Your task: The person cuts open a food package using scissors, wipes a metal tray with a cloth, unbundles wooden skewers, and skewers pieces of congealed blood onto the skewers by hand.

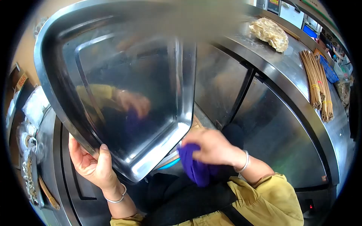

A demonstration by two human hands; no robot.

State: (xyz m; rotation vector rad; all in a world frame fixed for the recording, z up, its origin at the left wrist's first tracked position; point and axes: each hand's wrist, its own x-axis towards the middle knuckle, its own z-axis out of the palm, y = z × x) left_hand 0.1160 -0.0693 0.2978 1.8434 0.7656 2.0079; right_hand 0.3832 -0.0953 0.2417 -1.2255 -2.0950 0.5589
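Observation:
A large, deep metal tray [124, 86] is held up tilted, its inside facing the camera. My left hand [92, 164] grips its lower left rim, with the thumb over the edge and the fingers behind. Close to the tray's lower right corner, my right hand [211, 147] is closed round a purple cloth [194, 165], which hangs down from the fingers. The right hand is slightly blurred. The tray's shiny bottom mirrors a hand and a yellow sleeve.
Bundles of thin sticks [315, 81], a blue basket [329, 69] and a pale lump in plastic [269, 34] lie on the metal counter [279, 64] at right. Plastic bags [36, 105] and another stick bundle [49, 194] are at left. A blur covers the top centre.

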